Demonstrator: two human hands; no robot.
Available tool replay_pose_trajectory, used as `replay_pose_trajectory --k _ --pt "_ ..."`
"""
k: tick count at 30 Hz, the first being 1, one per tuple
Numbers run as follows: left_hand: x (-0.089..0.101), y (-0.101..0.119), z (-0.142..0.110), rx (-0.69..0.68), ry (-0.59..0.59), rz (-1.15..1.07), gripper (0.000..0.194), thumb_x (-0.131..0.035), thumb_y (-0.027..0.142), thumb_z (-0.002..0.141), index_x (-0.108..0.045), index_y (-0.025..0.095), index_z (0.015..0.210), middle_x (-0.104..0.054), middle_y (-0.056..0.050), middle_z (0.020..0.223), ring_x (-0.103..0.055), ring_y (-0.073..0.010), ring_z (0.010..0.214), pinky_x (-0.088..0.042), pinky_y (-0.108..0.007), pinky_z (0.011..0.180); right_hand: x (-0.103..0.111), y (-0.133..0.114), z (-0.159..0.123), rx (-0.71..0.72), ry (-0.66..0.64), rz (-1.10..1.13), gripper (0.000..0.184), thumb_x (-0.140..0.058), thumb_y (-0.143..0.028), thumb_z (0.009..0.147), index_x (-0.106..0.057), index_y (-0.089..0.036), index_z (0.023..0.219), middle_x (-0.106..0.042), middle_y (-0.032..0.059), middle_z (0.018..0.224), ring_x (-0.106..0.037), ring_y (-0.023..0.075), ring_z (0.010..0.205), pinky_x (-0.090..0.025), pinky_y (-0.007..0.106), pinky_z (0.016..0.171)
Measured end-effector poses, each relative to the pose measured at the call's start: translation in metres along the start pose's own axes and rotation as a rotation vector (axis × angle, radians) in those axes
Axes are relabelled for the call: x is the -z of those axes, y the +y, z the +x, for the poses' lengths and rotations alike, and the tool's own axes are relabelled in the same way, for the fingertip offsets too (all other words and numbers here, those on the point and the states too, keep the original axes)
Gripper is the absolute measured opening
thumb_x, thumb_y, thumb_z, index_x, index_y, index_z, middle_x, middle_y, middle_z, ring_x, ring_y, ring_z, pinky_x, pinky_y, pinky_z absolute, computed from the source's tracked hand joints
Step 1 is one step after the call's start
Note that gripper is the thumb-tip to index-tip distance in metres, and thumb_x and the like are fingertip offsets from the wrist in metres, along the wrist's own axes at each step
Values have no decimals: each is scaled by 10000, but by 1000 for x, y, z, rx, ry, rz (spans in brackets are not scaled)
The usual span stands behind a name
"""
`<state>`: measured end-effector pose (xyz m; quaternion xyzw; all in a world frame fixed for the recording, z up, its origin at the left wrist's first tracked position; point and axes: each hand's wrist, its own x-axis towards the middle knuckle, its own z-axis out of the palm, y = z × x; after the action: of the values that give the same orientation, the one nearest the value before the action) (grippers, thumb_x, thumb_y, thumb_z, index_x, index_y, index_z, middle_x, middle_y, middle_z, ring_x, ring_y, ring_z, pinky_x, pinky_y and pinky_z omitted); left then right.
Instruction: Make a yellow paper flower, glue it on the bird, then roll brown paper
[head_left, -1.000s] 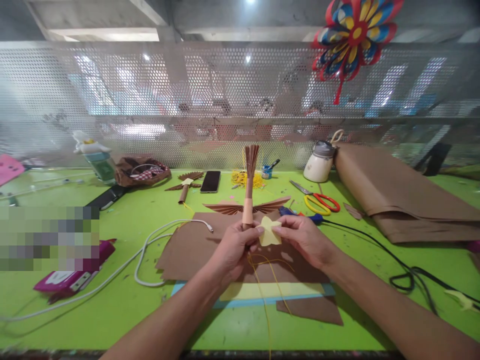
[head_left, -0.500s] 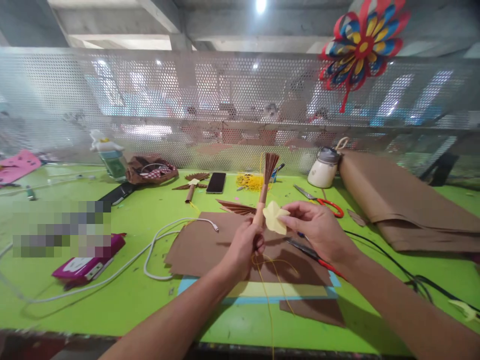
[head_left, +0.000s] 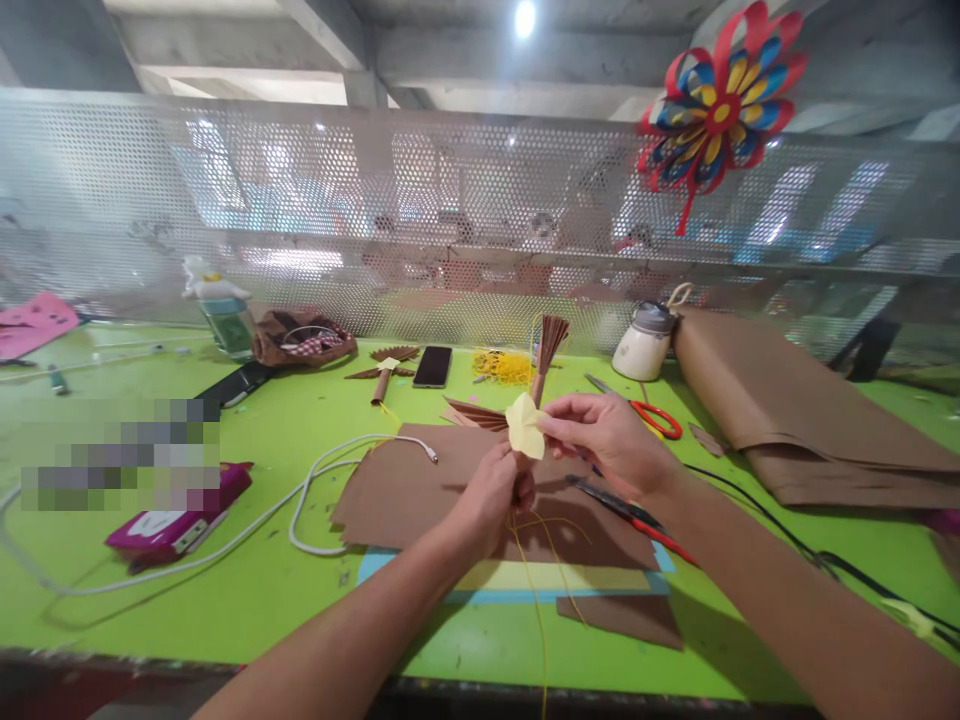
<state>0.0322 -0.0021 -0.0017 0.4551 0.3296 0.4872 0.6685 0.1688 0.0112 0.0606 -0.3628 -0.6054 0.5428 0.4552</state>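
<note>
We take the hands as the centre of the clock. Our left hand (head_left: 491, 495) is closed around the lower part of a slim brown rolled-paper tube (head_left: 538, 388), which leans toward 12 to 1 o'clock and ends in a brown pleated paper fan (head_left: 553, 340). Our right hand (head_left: 611, 440) pinches the edge of a pale yellow flower-shaped paper piece (head_left: 526, 427) in front of the tube, above the left fingers.

Much looks made already: the tube is rolled, its end is spread, and a brown pleated paper wing (head_left: 478, 413) juts out toward 10 o'clock. The yellow piece is cut out, but we judge that it is not fastened, since fingers hold it; whether it touches the tube, we cannot tell. A thin yellow thread (head_left: 544, 650) trails loose toward 6 o'clock, and that end looks unfinished.

At 10 o'clock, on the green worktop (head_left: 262, 640), lies a smaller brown paper tube figure (head_left: 382, 384) with pleated parts and a yellow piece at their meeting point; by that measure, ours seems well advanced. Flat brown paper sheets (head_left: 405, 490) lie beneath our hands, and red-and-yellow-handled metal scissors (head_left: 658, 422) rest between 2 and 3 o'clock.
</note>
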Motion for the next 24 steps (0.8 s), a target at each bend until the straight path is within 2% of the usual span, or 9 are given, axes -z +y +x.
replay_pose_trajectory --k 3,7,10,15,24 --pt "-1 0 -1 13 -14 -23 92 -482 241 734 -464 167 785 -340 66 525 -280 -59 451 -252 -171 425 0 1 2 -1 -11 0 258 -738 -345 614 -698 -146 772 -621 19 649 -474 82 527 -355 229 496" --pt "0 -2 -2 30 -8 -43 66 -465 203 718 -407 178 739 -348 67 515 -307 -61 451 -266 -172 432 2 4 5 38 113 -164 239 -713 -348 622 -695 -139 736 -601 2 609 -415 69 494 -328 225 479" --pt "1 -3 -2 11 -13 -54 94 -469 195 712 -377 182 704 -351 65 515 -311 -61 455 -271 -175 435 5 3 5 75 189 -304 207 -684 -340 637 -683 -141 693 -613 13 611 -450 93 521 -349 238 495" --pt "-1 0 -2 9 14 -40 115 -481 198 703 -369 186 676 -357 64 501 -316 -64 447 -274 -186 433 8 5 6 86 229 -487 157 -645 -300 651 -663 -147 628 -627 33 598 -492 125 545 -378 250 507" --pt "-4 6 -3 68 1 -97 154 -503 211 684 -357 187 639 -338 65 488 -314 -63 436 -269 -184 423 10 15 6 110 282 -516 186 -627 -327 670 -641 -150 613 -614 26 578 -490 126 528 -375 252 506"
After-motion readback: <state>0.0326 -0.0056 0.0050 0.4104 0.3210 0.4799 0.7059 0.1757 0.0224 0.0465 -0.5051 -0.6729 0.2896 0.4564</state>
